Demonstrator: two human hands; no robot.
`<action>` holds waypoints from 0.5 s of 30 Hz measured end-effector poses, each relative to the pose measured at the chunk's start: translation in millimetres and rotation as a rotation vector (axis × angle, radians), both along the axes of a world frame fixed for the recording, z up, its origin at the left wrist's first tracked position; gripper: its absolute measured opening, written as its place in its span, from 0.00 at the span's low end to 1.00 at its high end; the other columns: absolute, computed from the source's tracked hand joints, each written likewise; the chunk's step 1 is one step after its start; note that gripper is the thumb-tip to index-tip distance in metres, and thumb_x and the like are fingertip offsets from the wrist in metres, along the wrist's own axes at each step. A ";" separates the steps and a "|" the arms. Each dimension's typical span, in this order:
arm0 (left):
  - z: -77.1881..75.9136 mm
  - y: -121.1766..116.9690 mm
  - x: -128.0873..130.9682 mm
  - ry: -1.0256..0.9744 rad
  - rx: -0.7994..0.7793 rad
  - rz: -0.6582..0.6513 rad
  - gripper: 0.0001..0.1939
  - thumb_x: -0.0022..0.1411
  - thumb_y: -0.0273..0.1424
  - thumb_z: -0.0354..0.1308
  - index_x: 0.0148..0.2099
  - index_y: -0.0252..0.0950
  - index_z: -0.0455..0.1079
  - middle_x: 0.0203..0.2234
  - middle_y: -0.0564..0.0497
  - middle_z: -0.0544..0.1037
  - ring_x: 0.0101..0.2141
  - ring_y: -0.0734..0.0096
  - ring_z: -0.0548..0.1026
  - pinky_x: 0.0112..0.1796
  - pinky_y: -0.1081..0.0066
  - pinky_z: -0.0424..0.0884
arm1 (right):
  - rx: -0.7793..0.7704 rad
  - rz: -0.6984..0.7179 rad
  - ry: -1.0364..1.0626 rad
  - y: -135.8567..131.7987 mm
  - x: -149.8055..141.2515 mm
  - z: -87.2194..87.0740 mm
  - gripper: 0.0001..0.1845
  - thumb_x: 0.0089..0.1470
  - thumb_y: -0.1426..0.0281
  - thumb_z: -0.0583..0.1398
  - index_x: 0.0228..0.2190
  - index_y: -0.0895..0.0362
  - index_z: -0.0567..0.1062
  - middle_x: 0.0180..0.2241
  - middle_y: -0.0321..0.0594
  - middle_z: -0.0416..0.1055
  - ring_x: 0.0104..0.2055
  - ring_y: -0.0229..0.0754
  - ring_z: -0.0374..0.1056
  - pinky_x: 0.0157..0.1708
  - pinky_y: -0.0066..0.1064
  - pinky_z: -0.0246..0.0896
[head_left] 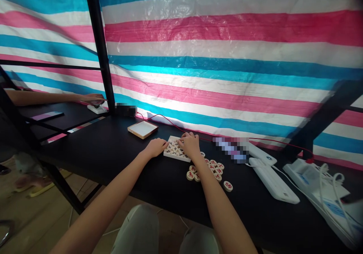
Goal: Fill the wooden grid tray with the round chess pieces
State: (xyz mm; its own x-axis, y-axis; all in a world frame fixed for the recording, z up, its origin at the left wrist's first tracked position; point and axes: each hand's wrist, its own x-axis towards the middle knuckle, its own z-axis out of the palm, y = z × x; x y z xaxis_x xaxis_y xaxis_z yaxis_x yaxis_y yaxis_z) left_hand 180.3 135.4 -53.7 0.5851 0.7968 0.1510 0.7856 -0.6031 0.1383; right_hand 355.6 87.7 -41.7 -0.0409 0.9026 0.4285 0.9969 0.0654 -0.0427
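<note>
Head view: box (176, 156) w/ pieces (175, 148), on table (113, 148). L hand (157, 147): fingers part-curled at box's left end; firm grip or not, can't tell. R hand (190, 144): fingers bent over pieces; hold hidden. Pieces prob. light, hard, smooth: pinch by rim. Box prob. stiff: take by walls.

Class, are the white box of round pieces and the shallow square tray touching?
Apart: the head view shows black table between the white box and the tray.

Blue, pink and white stripe the sheet (215, 59) along the black desk's (116, 144) back edge. Loose cream discs (211, 167) bear mostly red characters; boxed discs (173, 148), black.
</note>
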 end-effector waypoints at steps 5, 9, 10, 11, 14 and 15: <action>-3.4 3.0 -0.9 -0.007 0.003 -0.013 0.26 0.65 0.42 0.35 0.40 0.37 0.73 0.35 0.44 0.76 0.37 0.60 0.73 0.35 0.69 0.65 | 0.002 0.006 0.012 -3.9 2.0 0.9 0.16 0.58 0.63 0.50 0.33 0.50 0.77 0.40 0.41 0.68 0.43 0.45 0.56 0.40 0.38 0.44; -4.4 4.3 -0.6 -0.006 0.002 -0.018 0.25 0.65 0.41 0.34 0.39 0.37 0.72 0.34 0.44 0.76 0.37 0.61 0.72 0.35 0.70 0.65 | 0.063 -0.016 0.075 -16.9 5.8 13.7 0.14 0.57 0.63 0.51 0.39 0.49 0.74 0.43 0.40 0.67 0.44 0.45 0.57 0.40 0.36 0.45; -4.3 4.2 -0.5 -0.005 0.004 -0.020 0.26 0.65 0.41 0.34 0.38 0.37 0.72 0.34 0.44 0.75 0.38 0.60 0.72 0.35 0.69 0.65 | 0.076 -0.027 0.093 -23.8 9.2 18.3 0.13 0.57 0.63 0.52 0.39 0.48 0.74 0.43 0.39 0.67 0.45 0.45 0.57 0.40 0.36 0.46; -4.0 4.0 -0.4 -0.002 0.005 -0.021 0.26 0.65 0.41 0.34 0.38 0.37 0.72 0.34 0.44 0.75 0.37 0.60 0.72 0.35 0.69 0.65 | 0.081 -0.039 0.107 -32.8 14.3 22.6 0.13 0.57 0.63 0.52 0.39 0.48 0.74 0.43 0.39 0.68 0.45 0.45 0.58 0.40 0.36 0.46; -3.2 3.1 -0.1 0.006 0.010 -0.014 0.26 0.65 0.40 0.34 0.36 0.35 0.72 0.33 0.43 0.75 0.36 0.60 0.73 0.34 0.68 0.65 | -0.011 -0.074 0.120 -71.0 41.6 29.6 0.12 0.56 0.64 0.53 0.38 0.48 0.74 0.42 0.37 0.69 0.44 0.45 0.60 0.41 0.36 0.48; -2.9 3.0 0.0 0.008 0.011 -0.013 0.27 0.65 0.41 0.33 0.35 0.35 0.72 0.33 0.42 0.75 0.35 0.60 0.73 0.34 0.68 0.65 | -0.063 -0.081 0.124 -86.2 54.2 29.0 0.11 0.55 0.64 0.53 0.38 0.47 0.74 0.42 0.37 0.69 0.44 0.44 0.61 0.42 0.36 0.49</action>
State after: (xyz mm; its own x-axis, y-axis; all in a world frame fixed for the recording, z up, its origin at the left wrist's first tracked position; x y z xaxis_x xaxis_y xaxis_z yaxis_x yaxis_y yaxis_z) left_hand 180.3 138.3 -56.6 0.5966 0.7874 0.1554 0.7787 -0.6147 0.1255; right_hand 409.8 1.5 -12.7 0.0834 0.9259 0.3685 0.9856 -0.0221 -0.1674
